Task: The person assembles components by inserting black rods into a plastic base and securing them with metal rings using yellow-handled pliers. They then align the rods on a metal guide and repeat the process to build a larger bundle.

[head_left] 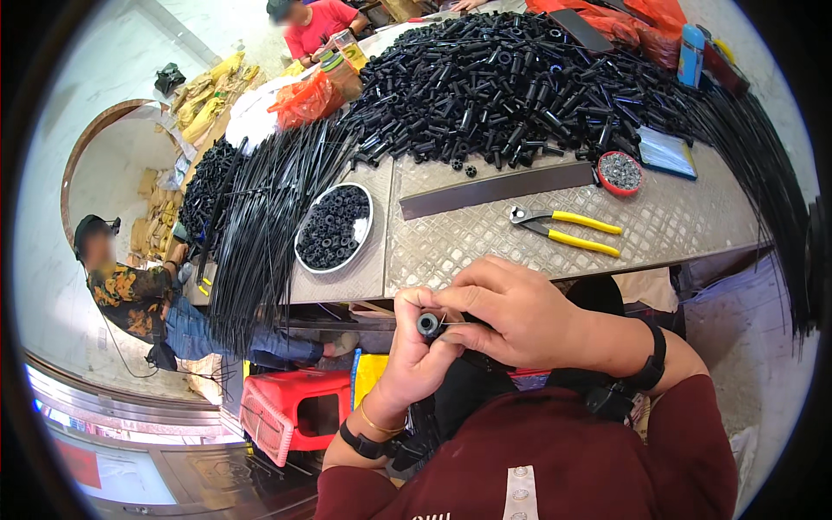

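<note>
The left hand point(407, 347) is clasping a black tube point(428, 325), mouth upward, the right hand point(511, 312) (its grip one cannot tell) adjoining its right side.

Left fingers point(414, 300) curl beside bent right fingers point(472, 297).

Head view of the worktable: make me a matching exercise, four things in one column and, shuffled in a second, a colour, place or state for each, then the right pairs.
Things
1. black tube
2. cutting pliers
3. small round cup
4. big round bowl

Descriptions
A. red, with small grey pieces in it
B. yellow-handled
C. white, with black pieces in it
D. held in the left hand

Pairs: 1-D, 2-B, 3-A, 4-C
</note>
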Demonstrator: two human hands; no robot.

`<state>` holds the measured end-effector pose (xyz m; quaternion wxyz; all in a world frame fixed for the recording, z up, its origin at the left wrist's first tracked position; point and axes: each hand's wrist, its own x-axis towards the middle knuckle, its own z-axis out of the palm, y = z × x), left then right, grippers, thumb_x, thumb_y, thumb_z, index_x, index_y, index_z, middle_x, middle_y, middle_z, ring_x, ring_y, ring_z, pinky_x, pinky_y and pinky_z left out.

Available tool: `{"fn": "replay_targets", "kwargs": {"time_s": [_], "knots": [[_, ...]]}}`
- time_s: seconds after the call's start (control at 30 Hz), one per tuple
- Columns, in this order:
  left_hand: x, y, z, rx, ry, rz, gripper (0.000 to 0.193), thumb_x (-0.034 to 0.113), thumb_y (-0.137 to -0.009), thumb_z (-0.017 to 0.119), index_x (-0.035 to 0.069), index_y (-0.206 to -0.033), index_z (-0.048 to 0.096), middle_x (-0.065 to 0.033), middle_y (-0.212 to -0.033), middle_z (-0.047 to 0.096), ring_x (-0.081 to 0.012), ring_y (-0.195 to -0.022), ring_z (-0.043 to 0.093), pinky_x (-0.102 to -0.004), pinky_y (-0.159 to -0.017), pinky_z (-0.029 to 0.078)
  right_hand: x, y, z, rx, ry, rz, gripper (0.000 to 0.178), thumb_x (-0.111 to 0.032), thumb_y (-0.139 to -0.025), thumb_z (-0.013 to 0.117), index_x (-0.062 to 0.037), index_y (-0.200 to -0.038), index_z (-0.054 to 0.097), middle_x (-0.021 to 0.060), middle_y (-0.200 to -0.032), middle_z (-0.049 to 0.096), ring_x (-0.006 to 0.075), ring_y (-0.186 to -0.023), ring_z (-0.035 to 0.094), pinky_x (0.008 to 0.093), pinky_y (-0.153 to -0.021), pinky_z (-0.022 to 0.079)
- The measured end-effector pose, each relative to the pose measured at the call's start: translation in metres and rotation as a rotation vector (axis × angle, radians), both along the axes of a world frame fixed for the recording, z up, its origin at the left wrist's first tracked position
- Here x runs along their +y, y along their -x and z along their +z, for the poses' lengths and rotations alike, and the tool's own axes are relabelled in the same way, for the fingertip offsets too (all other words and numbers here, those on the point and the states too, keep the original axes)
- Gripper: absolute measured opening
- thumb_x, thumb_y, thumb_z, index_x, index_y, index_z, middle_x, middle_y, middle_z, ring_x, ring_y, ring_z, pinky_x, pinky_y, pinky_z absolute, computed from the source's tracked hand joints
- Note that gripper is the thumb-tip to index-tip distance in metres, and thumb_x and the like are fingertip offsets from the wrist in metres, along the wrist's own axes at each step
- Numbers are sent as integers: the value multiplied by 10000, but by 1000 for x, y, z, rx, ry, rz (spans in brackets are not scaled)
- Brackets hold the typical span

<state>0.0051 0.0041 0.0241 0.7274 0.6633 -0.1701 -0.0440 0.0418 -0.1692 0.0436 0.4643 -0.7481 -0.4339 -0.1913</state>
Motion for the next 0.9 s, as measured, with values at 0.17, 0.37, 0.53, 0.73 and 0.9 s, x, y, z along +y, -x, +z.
{"fn": "replay_targets", "kwargs": {"time_s": [0.17,0.37,0.53,0.73,0.9], "knots": [[7,-1,-13,-72,-121,125,328,-60,-825,494,68,-1044,287,-33,-816,442,-74,-697,446,-206,-619,405,5,0,-8,-94,43,-4,275,-167,-741,670,-73,-986,587,80,-847,546,279,-779,546,371,-681,456],[6,-2,-13,12,89,-59,246,-58,-845,473,81,-961,307,-38,-803,441,-69,-670,445,-213,-565,385,-1,-13,-2,585,-21,279,171,-184,-844,619,-57,-953,585,35,-801,564,159,-726,580,283,-584,481],[9,-10,-12,69,127,-143,220,-66,-862,456,87,-922,310,-54,-781,470,-85,-634,465,-220,-542,385,-3,-22,-9,1141,-84,494,222,-256,-925,540,-38,-956,565,-4,-813,533,44,-734,574,198,-510,484],[4,-10,-13,118,107,-124,193,-42,-882,461,79,-917,315,-60,-786,505,-103,-657,516,-229,-580,429,-3,-16,-38,301,-108,220,82,-75,-780,615,-45,-834,561,78,-825,518,263,-764,531,334,-678,436],[-6,-15,-25,70,-72,25,170,-38,-878,458,63,-912,325,-63,-794,492,-93,-627,486,-229,-587,432,-6,-5,-25,-183,-1,-119,171,-32,-668,648,-75,-803,553,66,-810,508,233,-696,516,351,-610,410]]}}
